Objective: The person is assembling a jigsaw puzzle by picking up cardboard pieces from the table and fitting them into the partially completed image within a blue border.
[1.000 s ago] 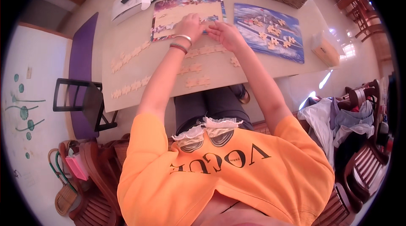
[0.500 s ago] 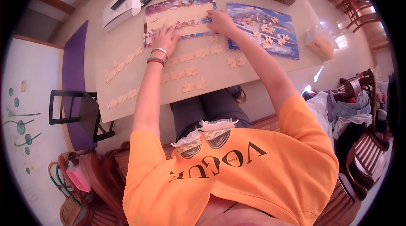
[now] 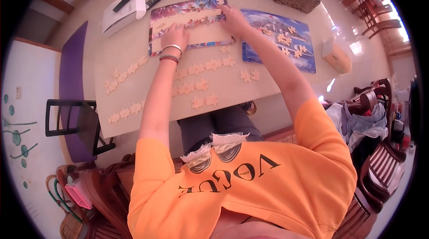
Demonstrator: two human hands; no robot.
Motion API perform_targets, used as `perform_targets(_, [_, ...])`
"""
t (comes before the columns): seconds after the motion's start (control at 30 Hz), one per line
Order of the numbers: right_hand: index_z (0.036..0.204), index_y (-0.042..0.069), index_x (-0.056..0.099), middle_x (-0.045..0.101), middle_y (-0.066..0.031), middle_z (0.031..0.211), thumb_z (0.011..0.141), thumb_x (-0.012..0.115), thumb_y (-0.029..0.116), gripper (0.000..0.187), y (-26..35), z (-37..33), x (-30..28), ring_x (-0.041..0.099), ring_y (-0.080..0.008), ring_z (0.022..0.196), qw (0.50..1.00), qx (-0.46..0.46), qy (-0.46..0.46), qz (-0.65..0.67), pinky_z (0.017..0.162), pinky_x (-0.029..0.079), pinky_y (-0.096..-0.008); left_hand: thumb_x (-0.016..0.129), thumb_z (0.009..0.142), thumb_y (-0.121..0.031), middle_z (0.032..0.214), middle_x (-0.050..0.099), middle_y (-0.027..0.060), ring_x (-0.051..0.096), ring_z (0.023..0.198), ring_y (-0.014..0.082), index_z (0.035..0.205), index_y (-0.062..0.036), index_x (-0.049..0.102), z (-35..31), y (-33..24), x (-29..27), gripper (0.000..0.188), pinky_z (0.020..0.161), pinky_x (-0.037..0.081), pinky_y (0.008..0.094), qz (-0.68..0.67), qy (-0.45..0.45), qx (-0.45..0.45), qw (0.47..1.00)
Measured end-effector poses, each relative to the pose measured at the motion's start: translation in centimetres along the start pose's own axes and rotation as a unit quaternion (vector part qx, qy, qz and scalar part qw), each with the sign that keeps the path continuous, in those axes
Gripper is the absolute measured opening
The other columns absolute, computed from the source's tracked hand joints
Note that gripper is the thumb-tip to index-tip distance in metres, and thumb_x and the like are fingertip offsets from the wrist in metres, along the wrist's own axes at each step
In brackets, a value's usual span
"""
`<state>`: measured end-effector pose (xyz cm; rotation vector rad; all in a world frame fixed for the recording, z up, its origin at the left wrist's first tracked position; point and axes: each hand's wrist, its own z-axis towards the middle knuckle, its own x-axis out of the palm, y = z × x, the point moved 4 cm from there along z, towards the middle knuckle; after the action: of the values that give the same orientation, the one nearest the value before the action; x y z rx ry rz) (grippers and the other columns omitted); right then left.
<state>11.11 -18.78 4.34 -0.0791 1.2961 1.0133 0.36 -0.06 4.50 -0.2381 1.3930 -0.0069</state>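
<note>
Pale table (image 3: 134, 91) strewn with face-down puzzle pieces (image 3: 196, 88); both hands' fingers lie flat, holding nothing, on the puzzle tray (image 3: 196, 33)

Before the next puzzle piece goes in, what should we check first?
1. Left hand steadies the puzzle board: ok, it lies flat on it.
2. Right hand is at the open gap: ok, it rests at the board's upper right edge.
3. A piece is between the fingers: cannot tell, too small to see.
4. Spare pieces are within reach: ok, loose pieces lie in rows on the table below the board.
5. Second puzzle picture stays out of the way: ok, it lies beside the board, to the right.
</note>
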Motion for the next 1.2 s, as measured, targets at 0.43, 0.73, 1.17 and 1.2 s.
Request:
perform_targets(0.43, [0.111, 0.005, 0.054, 0.058, -0.016, 0.104, 0.075, 0.055, 0.01, 0.036, -2.4, 2.4, 0.7, 0.052, -0.0333, 0.101, 0.997, -0.028, -0.064, 0.02, 0.086, 0.043, -0.0403, 0.05, 0.082, -0.02, 0.109, 0.058, 0.0067, 0.054, 0.102, 0.0259, 0.099, -0.0164, 0.064, 4.1, 1.5, 1.6, 0.023, 0.084, 0.046, 0.0402, 0.049, -0.111, 0.021, 0.992])
perform_targets(0.73, [0.099, 0.005, 0.061, 0.062, -0.0147, 0.095, 0.077, 0.056, 0.018, 0.026, -1.1, 2.0, 0.2, 0.055, -0.0318, 0.096, 0.999, 0.024, -0.033, -0.015, 0.083, 0.045, -0.0401, 0.054, 0.076, -0.011, 0.097, 0.064, 0.0062, 0.06, 0.087, 0.0265, 0.094, -0.0131, 0.067, 4.3, 2.7, 1.9, 0.022, 0.077, 0.048, 0.0373, 0.031, -0.178, 0.103, 0.978])
perform_targets(1.17, [0.088, 0.005, 0.066, 0.064, -0.0075, 0.094, 0.076, 0.057, 0.018, 0.019, -2.4, 1.9, 0.0, 0.055, -0.0271, 0.095, 0.995, -0.086, -0.037, -0.033, 0.083, 0.046, -0.0372, 0.052, 0.078, -0.015, 0.094, 0.063, 0.002, 0.058, 0.092, 0.0206, 0.09, -0.0163, 0.066, 3.7, 2.2, 1.5, 0.018, 0.085, 0.042, 0.0357, 0.026, -0.149, 0.133, 0.98])
perform_targets(1.2, [0.088, 0.005, 0.066, 0.064, -0.0075, 0.094, 0.076, 0.057, 0.018, 0.019, -2.3, 2.0, 0.0, 0.055, -0.0271, 0.095, 0.995, -0.087, -0.037, -0.033, 0.083, 0.046, -0.0372, 0.052, 0.078, -0.016, 0.094, 0.063, 0.0017, 0.058, 0.092, 0.0204, 0.09, -0.0165, 0.066, 3.6, 2.1, 1.5, 0.018, 0.085, 0.041, 0.0353, 0.03, -0.148, 0.142, 0.978])
